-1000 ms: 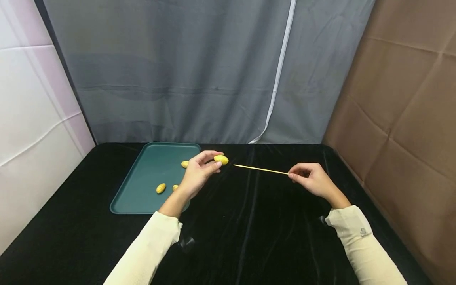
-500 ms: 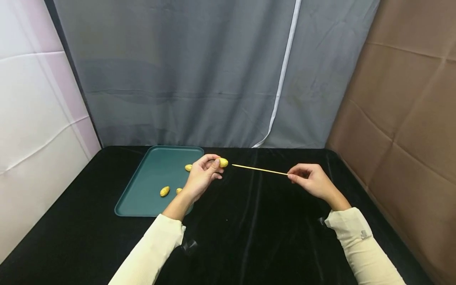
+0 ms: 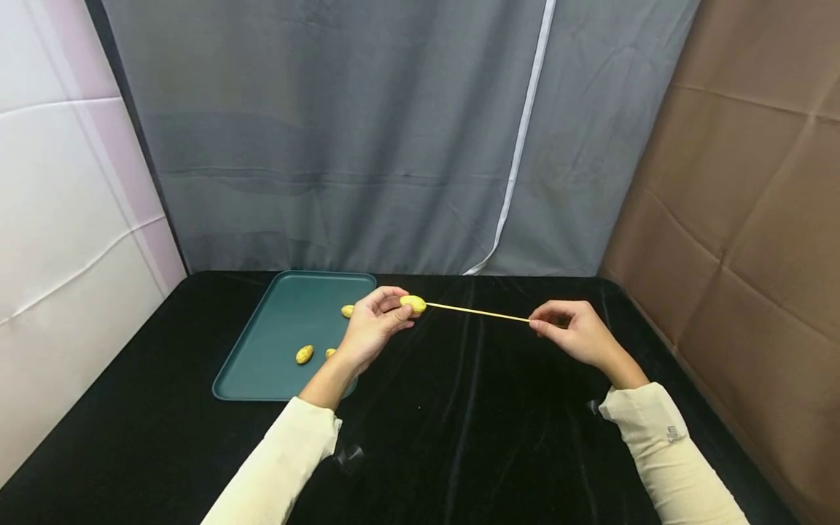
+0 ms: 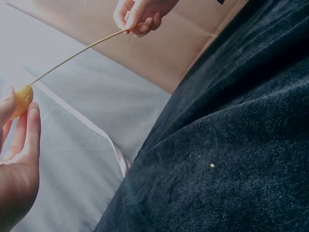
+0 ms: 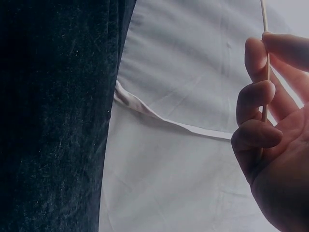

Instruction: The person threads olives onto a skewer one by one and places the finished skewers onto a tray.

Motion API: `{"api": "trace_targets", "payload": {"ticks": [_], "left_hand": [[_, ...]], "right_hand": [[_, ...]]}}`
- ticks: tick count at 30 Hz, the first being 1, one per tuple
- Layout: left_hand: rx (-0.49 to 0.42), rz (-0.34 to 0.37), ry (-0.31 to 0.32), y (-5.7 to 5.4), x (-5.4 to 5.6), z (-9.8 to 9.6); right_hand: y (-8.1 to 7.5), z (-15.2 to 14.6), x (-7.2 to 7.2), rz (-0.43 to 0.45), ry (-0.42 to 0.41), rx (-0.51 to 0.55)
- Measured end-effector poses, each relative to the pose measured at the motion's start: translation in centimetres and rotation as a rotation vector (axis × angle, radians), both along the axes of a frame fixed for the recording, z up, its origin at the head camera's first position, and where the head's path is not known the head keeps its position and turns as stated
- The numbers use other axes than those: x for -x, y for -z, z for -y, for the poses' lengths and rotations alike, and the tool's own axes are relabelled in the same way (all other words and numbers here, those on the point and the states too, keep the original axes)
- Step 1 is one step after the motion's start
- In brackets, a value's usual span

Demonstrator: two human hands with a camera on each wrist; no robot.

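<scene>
My left hand pinches a small yellow oval fruit between thumb and fingers, above the black cloth. My right hand holds a thin wooden skewer near its far end, with fingers curled round the shaft in the right wrist view. The skewer's tip meets the right end of the yellow fruit, also plain in the left wrist view, where the skewer bows slightly between the fruit and the right hand. How deep the tip sits is hidden.
A green tray lies at the left, partly behind my left forearm. On it are more yellow fruits, one in the open and two partly covered by the hand. Grey curtain stands behind the black-covered table; brown cloth hangs at the right.
The gap between fruit and skewer has closed; they now meet. My left fingers have shifted on the fruit, while the right hand has stayed nearly still. The head view has tilted slightly.
</scene>
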State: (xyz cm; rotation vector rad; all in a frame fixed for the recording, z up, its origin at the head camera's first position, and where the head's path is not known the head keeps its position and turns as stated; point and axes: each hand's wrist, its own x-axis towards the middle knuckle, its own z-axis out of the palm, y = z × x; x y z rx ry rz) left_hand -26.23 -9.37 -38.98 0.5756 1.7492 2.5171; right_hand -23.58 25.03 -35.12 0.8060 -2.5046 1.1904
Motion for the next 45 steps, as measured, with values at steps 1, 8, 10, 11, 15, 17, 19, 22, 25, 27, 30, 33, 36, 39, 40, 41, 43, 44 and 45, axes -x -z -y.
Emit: {"api": "trace_targets", "payload": {"ticks": [1,8,10,11,15,17,19,22,25,27,30,33,36,39,40,41,43,44,45], "left_hand": [[0.002,0.001,-0.002,0.0,0.0,0.0],[0.010,0.004,-0.013,-0.3,-0.1,-0.1],[0.010,0.003,-0.021,-0.4,-0.1,0.0],[0.011,0.001,-0.026,-0.4,-0.1,0.0],[0.031,-0.017,-0.047,-0.4,-0.1,0.0],[0.047,-0.028,-0.059,-0.4,-0.2,-0.1],[0.059,-0.040,-0.074,-0.2,-0.2,-0.1],[0.045,-0.063,-0.084,0.0,-0.3,-0.2],[0.023,-0.076,-0.100,0.1,-0.3,-0.4],[0.008,-0.071,-0.115,0.2,-0.3,-0.4],[-0.004,-0.049,-0.143,0.2,-0.2,-0.4],[-0.019,-0.033,-0.153,0.2,-0.2,-0.3],[-0.019,-0.020,-0.157,0.1,-0.2,-0.3],[-0.011,0.008,-0.163,0.1,-0.4,-0.2],[-0.009,0.020,-0.163,0.1,-0.4,-0.2],[-0.005,0.032,-0.163,0.1,-0.5,-0.1],[0.003,0.055,-0.165,0.0,-0.6,-0.1],[0.008,0.067,-0.165,0.0,-0.6,-0.1],[0.010,0.080,-0.162,0.0,-0.6,0.0]], "right_hand": [[-0.3,0.2,-0.3,0.002,0.000,0.000],[-1.8,0.7,-1.6,-0.024,0.000,0.008],[-1.9,0.8,-1.6,-0.033,-0.007,0.008],[-1.9,0.8,-1.6,-0.036,-0.008,0.007],[-2.0,0.9,-1.7,-0.050,0.005,-0.003],[-2.0,0.9,-1.8,-0.053,0.016,-0.012],[-2.0,1.0,-2.0,-0.055,0.021,-0.021],[-1.6,1.0,-1.8,-0.056,0.027,-0.030],[-0.3,0.5,-0.9,-0.046,0.025,-0.015],[0.7,0.2,-0.2,-0.025,0.020,-0.002],[1.5,0.0,0.3,0.005,-0.006,0.018],[1.6,0.2,0.4,0.011,-0.022,0.022],[1.6,0.3,0.4,0.012,-0.031,0.031],[1.6,0.5,0.3,0.018,-0.041,0.028],[1.7,0.5,0.3,0.024,-0.039,0.024],[1.7,0.6,0.3,0.026,-0.038,0.019],[1.8,0.7,0.3,0.031,-0.028,0.010],[1.9,0.8,0.2,0.033,-0.020,0.006],[1.9,0.8,0.2,0.037,-0.012,0.005]]}}
